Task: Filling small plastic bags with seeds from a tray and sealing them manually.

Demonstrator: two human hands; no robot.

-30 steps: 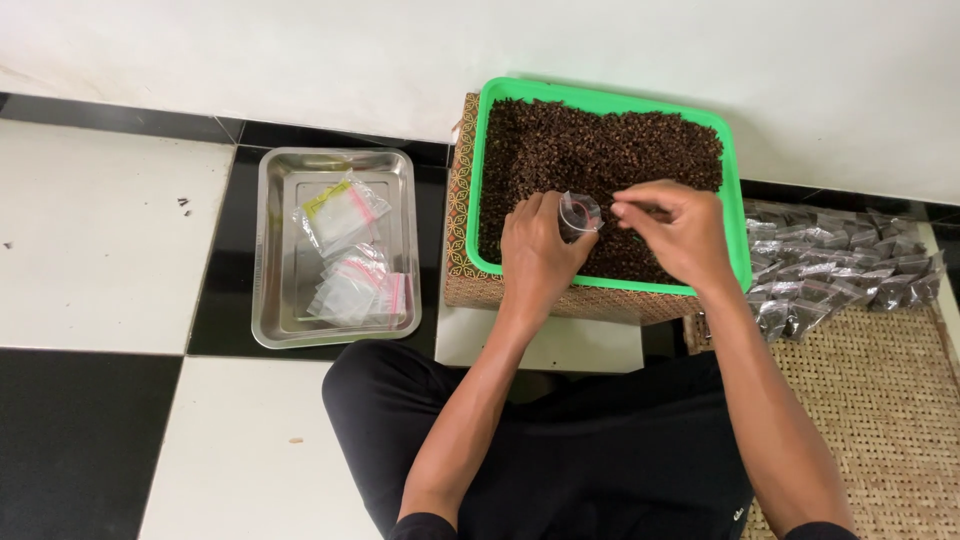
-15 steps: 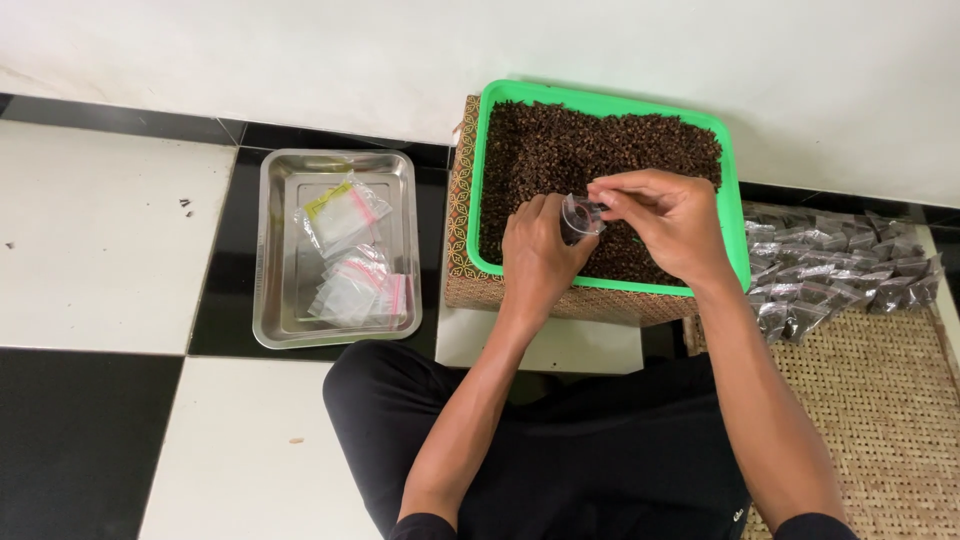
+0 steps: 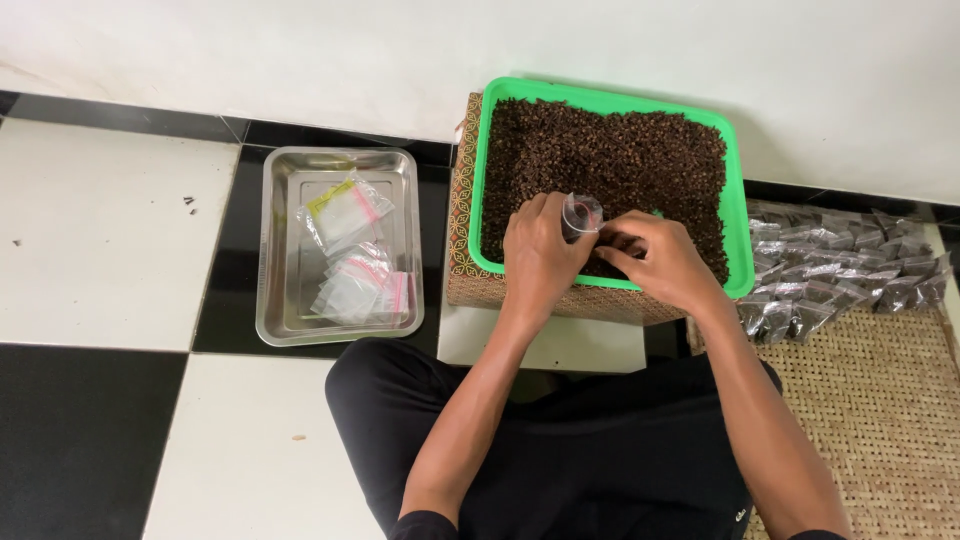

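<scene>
Over the green plastic tray (image 3: 742,190) of dark brown cloves (image 3: 610,155), filling seems underway: the left hand (image 3: 538,258) grips a small clear plastic bag (image 3: 581,213), the right hand (image 3: 655,258) pinches at its mouth; steady aim matters.

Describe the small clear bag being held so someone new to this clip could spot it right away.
Find the green tray of dark brown spice by the white wall. Above its near edge, the left hand and right hand meet around a small clear bag. Unlike the flat empty bags in the steel tray, it is held up, open.
</scene>
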